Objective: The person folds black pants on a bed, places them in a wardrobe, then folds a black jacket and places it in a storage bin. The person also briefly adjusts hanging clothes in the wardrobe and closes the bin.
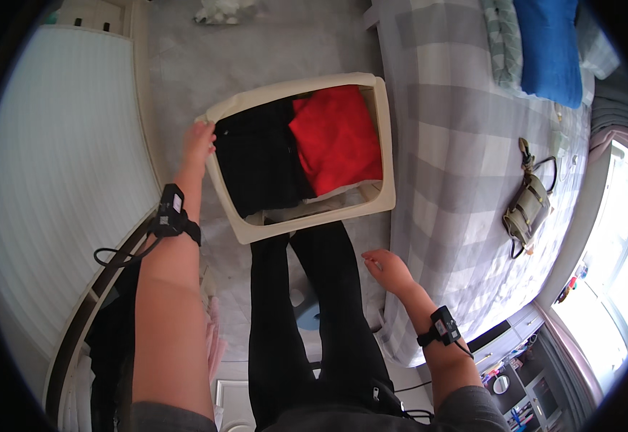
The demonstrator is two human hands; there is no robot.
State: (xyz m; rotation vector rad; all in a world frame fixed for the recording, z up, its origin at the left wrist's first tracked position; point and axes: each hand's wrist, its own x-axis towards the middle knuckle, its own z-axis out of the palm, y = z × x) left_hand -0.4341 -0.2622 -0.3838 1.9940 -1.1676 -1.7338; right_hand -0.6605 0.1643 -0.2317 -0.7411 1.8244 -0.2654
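A cream fabric storage box (pixel 314 225) with an open top stands before my legs. Inside it, folded black clothing (pixel 262 159) fills the left part and a red folded cloth (pixel 338 140) lies on the right, partly over something whitish. My left hand (pixel 201 141) grips the box at its upper left corner, with the fingers over the rim. Away from the box, my right hand (pixel 387 268) hangs near the bed's side, its fingers slightly bent and nothing seen in them.
A bed with a checked cover (pixel 438 146) runs along the right, bearing a handbag (pixel 528 208) and a blue folded cloth (pixel 551 51). On the left is a white ribbed panel (pixel 71 140). A whitish bundle (pixel 225 11) lies on the floor ahead.
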